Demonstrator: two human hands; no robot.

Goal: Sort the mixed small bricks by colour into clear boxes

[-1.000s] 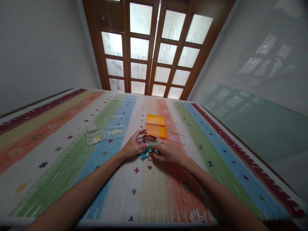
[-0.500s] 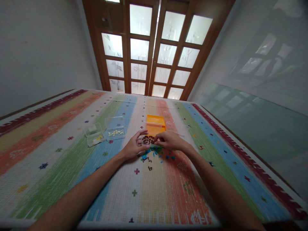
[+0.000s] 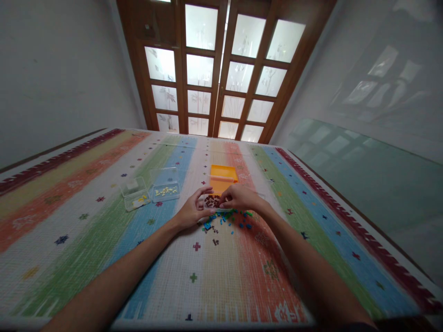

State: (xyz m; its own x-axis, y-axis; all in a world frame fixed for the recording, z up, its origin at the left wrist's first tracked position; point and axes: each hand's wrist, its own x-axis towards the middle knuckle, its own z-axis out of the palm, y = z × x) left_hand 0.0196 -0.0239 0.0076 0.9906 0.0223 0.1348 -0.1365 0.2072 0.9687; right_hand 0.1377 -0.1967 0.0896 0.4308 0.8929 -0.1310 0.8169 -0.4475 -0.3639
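My left hand (image 3: 194,210) grips the left end of a small clear plastic box (image 3: 226,210), thumb at the near side and fingers at the far side. Inside the box lie many small dark brown bricks (image 3: 212,201). Over the right part of the box, my right hand (image 3: 238,198) has its fingertips pinched together among the brown bricks; what they hold, if anything, is hidden. Just in front of the box, loose blue bricks (image 3: 207,226) and green bricks (image 3: 248,214) are scattered on the cloth. A few brown bricks (image 3: 216,242) lie nearer to me.
Behind the box stands an open orange case (image 3: 224,172). To the left are two open clear boxes, one with yellowish pieces (image 3: 166,191), the other with yellow and white pieces (image 3: 140,201). A striped tablecloth (image 3: 173,286) covers the table. Wooden glazed doors (image 3: 216,69) stand beyond.
My right hand has shifted slightly left and reaches down among the brown bricks, uncovering more green and blue bricks at the right. My left hand stays on the box.
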